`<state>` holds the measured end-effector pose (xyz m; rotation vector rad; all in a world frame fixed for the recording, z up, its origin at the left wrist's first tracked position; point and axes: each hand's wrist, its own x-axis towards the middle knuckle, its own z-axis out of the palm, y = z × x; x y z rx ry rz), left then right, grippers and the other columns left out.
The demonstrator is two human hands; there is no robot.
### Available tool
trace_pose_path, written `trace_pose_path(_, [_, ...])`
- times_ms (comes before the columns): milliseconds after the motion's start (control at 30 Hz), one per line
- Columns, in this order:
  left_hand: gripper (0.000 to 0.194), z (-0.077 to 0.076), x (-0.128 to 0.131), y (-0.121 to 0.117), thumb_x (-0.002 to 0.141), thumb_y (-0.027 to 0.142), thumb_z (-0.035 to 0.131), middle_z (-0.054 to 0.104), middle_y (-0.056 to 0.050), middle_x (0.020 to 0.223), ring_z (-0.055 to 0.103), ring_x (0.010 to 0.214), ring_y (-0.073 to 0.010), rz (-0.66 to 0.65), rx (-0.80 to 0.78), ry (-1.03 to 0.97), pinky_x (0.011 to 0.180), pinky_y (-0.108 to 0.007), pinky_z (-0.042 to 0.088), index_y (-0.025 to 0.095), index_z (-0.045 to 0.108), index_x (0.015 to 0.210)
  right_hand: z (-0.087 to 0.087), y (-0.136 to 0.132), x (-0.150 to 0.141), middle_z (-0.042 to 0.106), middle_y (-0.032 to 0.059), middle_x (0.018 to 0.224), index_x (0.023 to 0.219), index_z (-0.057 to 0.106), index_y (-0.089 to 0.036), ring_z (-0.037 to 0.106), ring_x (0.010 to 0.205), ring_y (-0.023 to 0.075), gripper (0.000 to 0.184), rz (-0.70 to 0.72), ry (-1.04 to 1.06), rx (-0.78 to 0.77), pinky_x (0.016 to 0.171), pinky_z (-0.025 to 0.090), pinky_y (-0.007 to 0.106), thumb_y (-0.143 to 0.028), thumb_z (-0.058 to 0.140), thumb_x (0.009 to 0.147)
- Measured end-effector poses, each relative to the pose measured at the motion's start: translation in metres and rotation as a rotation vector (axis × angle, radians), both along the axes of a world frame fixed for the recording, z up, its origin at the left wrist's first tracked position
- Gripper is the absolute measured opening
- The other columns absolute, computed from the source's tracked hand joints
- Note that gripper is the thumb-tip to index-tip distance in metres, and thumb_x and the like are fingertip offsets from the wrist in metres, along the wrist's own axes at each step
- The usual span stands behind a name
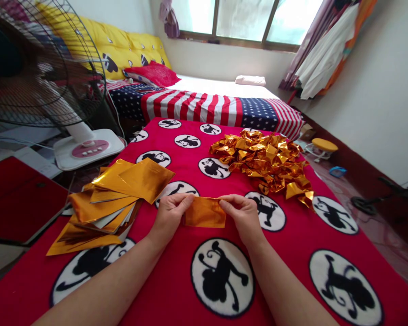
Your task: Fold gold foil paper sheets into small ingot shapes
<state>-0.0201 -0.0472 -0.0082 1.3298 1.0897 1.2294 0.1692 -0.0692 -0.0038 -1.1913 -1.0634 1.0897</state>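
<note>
A small rectangle of shiny gold foil paper (206,213) is stretched between my two hands, just above the red cloth with black-and-white monkey circles. My left hand (172,212) pinches its upper left corner between thumb and fingers. At the upper right corner, my right hand (241,213) grips it the same way. Its top edge looks folded over, and the lower edge hangs free. Left of my left hand lies a loose, fanned stack of gold foil sheets (112,194), some showing pale backs. Beyond my right hand rises a heap of folded gold foil pieces (261,158).
A white electric fan (88,147) stands at the left, beside a dark red panel (20,199). Behind the red cloth (170,290) is a bed with a flag-patterned cover (197,106). A yellow-topped stool (324,145) stands on the floor at the right.
</note>
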Motion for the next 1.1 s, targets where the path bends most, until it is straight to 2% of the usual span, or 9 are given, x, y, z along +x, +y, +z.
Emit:
trace_pose_path(133, [0.026, -0.003, -0.001, 0.001, 0.08, 0.04, 0.065, 0.072, -0.002, 0.069, 0.063, 0.062, -0.0166, -0.003, -0.019, -0.02, 0.055, -0.024, 0.048, 0.018, 0.077, 0.075, -0.001, 0.001, 0.001, 0.073, 0.0023, 0.071, 0.074, 0.076, -0.02, 0.063, 0.064, 0.015, 0.014, 0.013, 0.055, -0.015, 0.062, 0.049, 0.026, -0.031, 0.079, 0.067])
trace_pose_path(233, [0.022, -0.004, -0.001, 0.004, 0.077, 0.038, 0.069, 0.072, -0.002, 0.069, 0.063, 0.062, -0.0166, 0.066, 0.024, 0.006, 0.056, -0.024, 0.049, 0.018, 0.077, 0.075, -0.003, 0.002, 0.002, 0.071, 0.0011, 0.067, 0.069, 0.074, -0.019, 0.061, 0.061, 0.0133, 0.014, -0.035, 0.078, -0.005, 0.061, 0.048, 0.024, -0.031, 0.081, 0.065])
trace_pose_path(367, [0.014, -0.001, 0.001, 0.007, 0.073, 0.032, 0.073, 0.073, -0.002, 0.069, 0.063, 0.062, -0.0154, 0.121, 0.153, 0.061, 0.059, -0.024, 0.049, 0.018, 0.077, 0.073, -0.002, 0.003, 0.002, 0.069, 0.0012, 0.067, 0.069, 0.073, -0.018, 0.06, 0.061, 0.0131, 0.015, -0.101, 0.051, 0.042, 0.059, 0.048, 0.024, -0.03, 0.081, 0.065])
trace_pose_path(600, [0.013, 0.005, -0.001, 0.007, 0.081, 0.026, 0.068, 0.068, -0.004, 0.075, 0.062, 0.074, -0.0151, 0.095, 0.367, 0.15, 0.067, -0.024, 0.048, 0.018, 0.076, 0.077, 0.002, 0.002, 0.003, 0.068, -0.0006, 0.064, 0.073, 0.075, -0.019, 0.056, 0.051, 0.01, 0.01, -0.158, 0.0, 0.118, 0.05, 0.046, 0.021, -0.025, 0.079, 0.068])
trace_pose_path(667, [0.01, 0.006, -0.001, 0.006, 0.08, 0.025, 0.069, 0.065, -0.003, 0.075, 0.061, 0.073, -0.0144, 0.102, 0.382, 0.12, 0.066, -0.024, 0.048, 0.019, 0.076, 0.078, 0.003, 0.001, 0.002, 0.071, 0.0007, 0.07, 0.076, 0.075, -0.02, 0.061, 0.058, 0.012, 0.007, -0.165, -0.004, 0.16, 0.056, 0.051, 0.023, -0.023, 0.078, 0.07])
trace_pose_path(733, [0.006, 0.009, -0.001, 0.004, 0.078, 0.023, 0.071, 0.063, -0.002, 0.075, 0.06, 0.072, -0.0134, 0.125, 0.402, 0.078, 0.063, -0.023, 0.047, 0.02, 0.076, 0.078, 0.004, 0.0, 0.001, 0.073, 0.003, 0.08, 0.077, 0.076, -0.02, 0.067, 0.074, 0.0155, 0.004, -0.159, -0.029, 0.25, 0.07, 0.054, 0.026, -0.02, 0.077, 0.073])
trace_pose_path(833, [0.004, 0.011, -0.002, 0.003, 0.075, 0.02, 0.074, 0.062, -0.001, 0.077, 0.059, 0.073, -0.0124, 0.171, 0.455, 0.054, 0.063, -0.022, 0.047, 0.021, 0.076, 0.079, 0.006, 0.0, 0.001, 0.073, 0.0054, 0.094, 0.078, 0.075, -0.021, 0.067, 0.091, 0.0193, 0.005, -0.131, -0.076, 0.367, 0.083, 0.054, 0.031, -0.017, 0.074, 0.075])
trace_pose_path(967, [0.003, 0.008, -0.005, 0.004, 0.075, 0.02, 0.074, 0.062, -0.001, 0.078, 0.058, 0.071, -0.0115, 0.198, 0.458, 0.078, 0.061, -0.021, 0.046, 0.02, 0.075, 0.078, 0.004, 0.003, 0.006, 0.071, 0.0062, 0.099, 0.082, 0.075, -0.021, 0.066, 0.096, 0.0208, 0.008, -0.1, -0.116, 0.402, 0.087, 0.054, 0.035, -0.015, 0.072, 0.078])
trace_pose_path(1100, [0.006, 0.005, -0.006, 0.008, 0.076, 0.024, 0.073, 0.063, -0.001, 0.076, 0.059, 0.071, -0.0123, 0.196, 0.37, 0.136, 0.062, -0.021, 0.046, 0.018, 0.073, 0.077, -0.001, 0.006, 0.013, 0.071, 0.0061, 0.1, 0.082, 0.075, -0.021, 0.066, 0.097, 0.0203, 0.007, -0.113, -0.116, 0.383, 0.088, 0.054, 0.035, -0.016, 0.071, 0.078])
